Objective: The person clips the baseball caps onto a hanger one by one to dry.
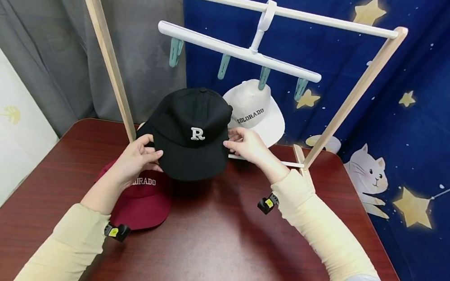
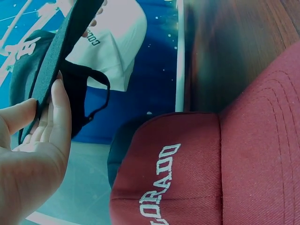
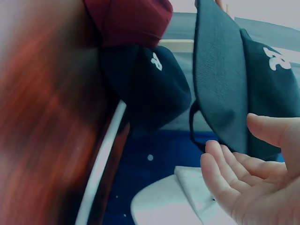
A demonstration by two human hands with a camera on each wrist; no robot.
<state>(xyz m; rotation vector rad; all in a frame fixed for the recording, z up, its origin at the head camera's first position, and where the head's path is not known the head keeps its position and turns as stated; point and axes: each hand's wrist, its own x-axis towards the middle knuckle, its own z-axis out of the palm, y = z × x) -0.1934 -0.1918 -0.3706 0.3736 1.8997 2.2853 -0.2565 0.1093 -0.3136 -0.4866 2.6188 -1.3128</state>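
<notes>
A black cap [image 1: 194, 119] with a white letter R is held up above the table, brim toward me. My left hand [image 1: 137, 158] pinches its brim at the left, thumb on one face and fingers on the other. At the cap's right edge is my right hand [image 1: 249, 145]; in the right wrist view its thumb and fingers are spread beside the cap. Behind it, a white COLORADO cap [image 1: 251, 102] appears to hang from a green clip [image 1: 264, 77]. Below my left hand a maroon cap [image 1: 143, 205] lies on the table, with a dark cap [image 3: 157, 89] behind it.
A wooden rack [image 1: 360, 90] stands at the back of the table [image 1: 213, 257]. From its top bar hangs a white hanger [image 1: 218, 45] with several green clips. A white lower rail [image 3: 101, 164] runs near the table's back edge. Grey and starry blue curtains hang behind.
</notes>
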